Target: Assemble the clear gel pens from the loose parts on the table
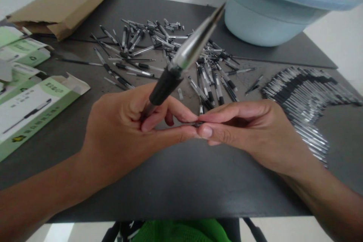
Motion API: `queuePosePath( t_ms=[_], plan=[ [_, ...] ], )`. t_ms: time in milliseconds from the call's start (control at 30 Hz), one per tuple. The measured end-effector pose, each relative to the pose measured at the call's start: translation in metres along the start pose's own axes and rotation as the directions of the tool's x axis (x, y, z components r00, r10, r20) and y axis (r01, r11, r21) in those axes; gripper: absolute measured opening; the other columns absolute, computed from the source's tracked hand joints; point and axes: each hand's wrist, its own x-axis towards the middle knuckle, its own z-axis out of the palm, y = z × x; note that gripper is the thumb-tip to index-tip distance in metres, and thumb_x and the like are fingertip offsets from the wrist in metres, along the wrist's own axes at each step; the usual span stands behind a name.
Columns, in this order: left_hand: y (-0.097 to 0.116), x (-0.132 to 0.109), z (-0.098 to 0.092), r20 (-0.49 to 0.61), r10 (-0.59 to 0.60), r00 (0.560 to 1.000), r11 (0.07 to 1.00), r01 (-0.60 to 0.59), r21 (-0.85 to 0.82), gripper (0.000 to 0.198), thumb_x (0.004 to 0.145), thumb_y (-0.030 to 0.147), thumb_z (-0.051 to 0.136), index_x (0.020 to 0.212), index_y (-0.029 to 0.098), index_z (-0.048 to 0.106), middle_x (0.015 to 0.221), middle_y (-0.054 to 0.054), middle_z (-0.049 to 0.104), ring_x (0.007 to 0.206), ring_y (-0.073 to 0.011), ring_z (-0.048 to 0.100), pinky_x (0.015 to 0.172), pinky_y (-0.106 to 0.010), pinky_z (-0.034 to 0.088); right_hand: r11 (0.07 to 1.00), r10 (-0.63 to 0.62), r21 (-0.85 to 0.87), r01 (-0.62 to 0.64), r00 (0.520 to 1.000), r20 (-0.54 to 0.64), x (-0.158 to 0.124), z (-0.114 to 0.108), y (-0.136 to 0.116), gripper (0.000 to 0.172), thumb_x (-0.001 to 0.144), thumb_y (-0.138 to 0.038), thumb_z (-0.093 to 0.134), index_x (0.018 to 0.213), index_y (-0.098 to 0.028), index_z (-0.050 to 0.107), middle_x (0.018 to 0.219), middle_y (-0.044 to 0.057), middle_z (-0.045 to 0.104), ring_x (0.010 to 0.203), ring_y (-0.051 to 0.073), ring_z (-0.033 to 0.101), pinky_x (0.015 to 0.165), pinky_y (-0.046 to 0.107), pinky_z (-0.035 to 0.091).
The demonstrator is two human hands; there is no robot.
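Observation:
My left hand (124, 132) is closed around a pen barrel (181, 56) with a black rubber grip and a silvery clear front, its tip pointing up and away toward the basin. My right hand (255, 132) meets the left at the fingertips. Between them a thin dark part (195, 124), too small to name, is pinched by both hands. Both hands hover above the near middle of the dark table (170, 189).
Loose pens and pen parts (170, 53) lie scattered across the table's middle. A neat row of assembled pens (306, 98) lies at the right. A light blue basin (283, 3) stands at the back right. Green-and-white pen boxes (28, 98) and a brown carton (62, 5) sit at the left.

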Motion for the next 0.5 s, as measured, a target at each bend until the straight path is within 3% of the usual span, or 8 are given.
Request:
queuePosePath(
  t_ms=[33, 100, 200, 400, 500],
  plan=[
    [0.001, 0.000, 0.000, -0.019, 0.004, 1.000, 1.000, -0.004, -0.008, 0.026, 0.068, 0.032, 0.099, 0.075, 0.031, 0.074, 0.078, 0.012, 0.082, 0.051, -0.0104, 0.070, 0.048, -0.021, 0.055, 1.000, -0.008, 0.001, 0.008, 1.000, -0.007, 0.000, 0.001, 0.000, 0.024, 0.078, -0.011, 0.090, 0.093, -0.030, 0.087, 0.087, -0.004, 0.086, 0.075, 0.009, 0.081, 0.070, 0.008, 0.063],
    [0.005, 0.001, 0.000, -0.028, -0.017, 0.999, 0.997, 0.015, -0.072, 0.046, 0.068, 0.027, 0.099, 0.059, 0.024, 0.054, 0.081, 0.012, 0.082, 0.055, -0.0097, 0.071, 0.054, -0.020, 0.059, 0.999, -0.031, 0.004, 0.031, 0.999, -0.025, 0.000, 0.002, 0.001, 0.024, 0.080, -0.012, 0.089, 0.094, -0.030, 0.087, 0.089, -0.004, 0.086, 0.078, 0.012, 0.082, 0.070, 0.011, 0.065],
    [0.011, 0.003, 0.001, 0.022, -0.106, 0.994, 0.973, 0.109, -0.202, 0.069, 0.066, 0.026, 0.101, 0.056, 0.022, 0.033, 0.084, 0.010, 0.083, 0.064, -0.0115, 0.075, 0.062, -0.019, 0.063, 0.997, -0.082, 0.003, 0.083, 0.996, -0.039, 0.002, 0.004, 0.004, 0.023, 0.081, -0.014, 0.089, 0.097, -0.030, 0.087, 0.093, -0.003, 0.086, 0.079, 0.014, 0.082, 0.067, 0.015, 0.067],
    [0.015, 0.006, 0.005, 0.107, -0.289, 0.951, 0.846, 0.306, -0.437, 0.072, 0.056, 0.019, 0.105, 0.059, 0.025, 0.034, 0.091, 0.008, 0.085, 0.081, -0.0202, 0.082, 0.069, -0.023, 0.068, 0.989, -0.134, 0.044, 0.138, 0.988, -0.081, 0.006, 0.004, 0.010, 0.020, 0.084, -0.019, 0.088, 0.100, -0.031, 0.086, 0.089, -0.002, 0.086, 0.080, 0.013, 0.081, 0.074, 0.020, 0.068],
    [0.016, 0.009, 0.005, 0.128, -0.350, 0.928, 0.767, 0.362, -0.530, 0.065, 0.068, 0.012, 0.097, 0.059, 0.025, 0.035, 0.093, 0.007, 0.086, 0.087, -0.0202, 0.084, 0.072, -0.022, 0.069, 0.983, -0.157, 0.076, 0.165, 0.982, -0.107, 0.006, 0.003, 0.006, 0.020, 0.082, -0.020, 0.090, 0.099, -0.030, 0.087, 0.085, -0.001, 0.085, 0.078, 0.013, 0.081, 0.075, 0.020, 0.067]
  ],
)
